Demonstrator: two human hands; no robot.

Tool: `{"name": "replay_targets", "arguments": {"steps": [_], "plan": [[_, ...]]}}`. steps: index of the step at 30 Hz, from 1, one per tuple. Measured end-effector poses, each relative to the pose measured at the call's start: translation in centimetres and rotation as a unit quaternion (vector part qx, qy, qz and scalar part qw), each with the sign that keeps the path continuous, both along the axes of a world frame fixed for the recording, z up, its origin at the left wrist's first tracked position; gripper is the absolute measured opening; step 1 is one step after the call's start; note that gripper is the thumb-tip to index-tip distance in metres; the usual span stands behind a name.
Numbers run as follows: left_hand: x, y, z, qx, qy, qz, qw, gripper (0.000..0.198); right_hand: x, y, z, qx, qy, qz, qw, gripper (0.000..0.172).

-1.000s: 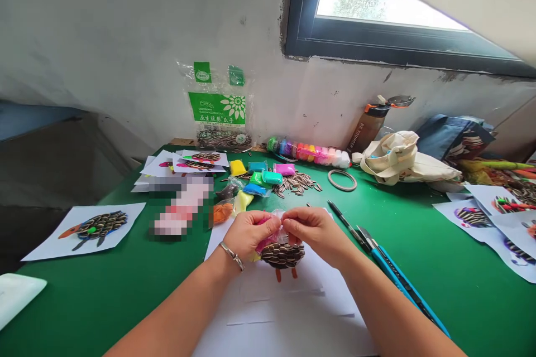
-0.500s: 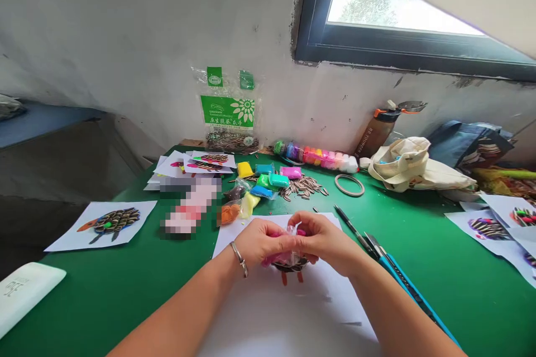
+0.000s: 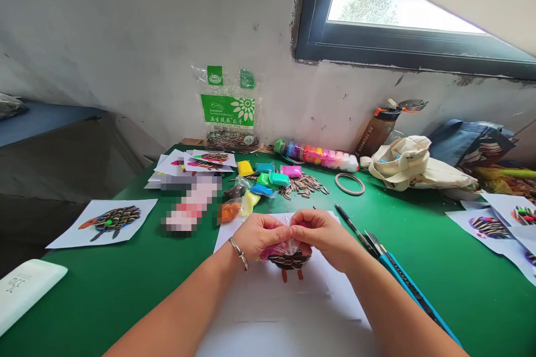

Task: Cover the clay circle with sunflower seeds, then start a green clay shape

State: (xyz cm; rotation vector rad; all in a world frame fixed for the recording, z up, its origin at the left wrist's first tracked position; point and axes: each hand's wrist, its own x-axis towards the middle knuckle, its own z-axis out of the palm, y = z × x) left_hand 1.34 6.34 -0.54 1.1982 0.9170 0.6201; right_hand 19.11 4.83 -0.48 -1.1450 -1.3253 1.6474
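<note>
Both hands meet over a white sheet of paper (image 3: 268, 318). My left hand (image 3: 262, 237) is closed, thumb and fingers pinching a clear plastic bag (image 3: 288, 246) with pink clay in it. My right hand (image 3: 320, 234) pinches the same bag from the other side, its fingertips against the left ones. Just below the bag, on the paper, lies a seed-covered figure (image 3: 288, 260) with two short orange-brown legs. My hands and the bag hide its upper part.
Bagged clay in several colours (image 3: 263, 183) and loose sunflower seeds (image 3: 304, 185) lie beyond the paper. A pen (image 3: 352, 223) and a blue utility knife (image 3: 402, 276) are at the right. A finished seed picture (image 3: 113, 223) and a white power bank (image 3: 29, 290) are at the left.
My fingertips have drawn closer together on the bag's plastic. More of the seed-covered figure shows below my hands.
</note>
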Motion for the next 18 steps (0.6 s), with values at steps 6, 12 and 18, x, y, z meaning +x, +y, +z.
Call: {"name": "replay_targets", "arguments": {"steps": [6,12,18], "plan": [[0.55,-0.01,-0.18,0.013,0.023,0.035,0.999,0.05,-0.64,0.12,-0.4,0.034,-0.05,-0.031,0.998,0.019],[0.57,0.54,-0.36,0.084,0.032,0.113,0.99,0.053,-0.32,-0.07,0.17,0.032,-0.046,-0.05,0.997,0.025],[0.36,0.48,-0.45,0.134,0.043,0.113,0.984,0.051,-0.94,-0.28,-0.04,0.009,-0.071,-0.013,0.997,0.027]]}}
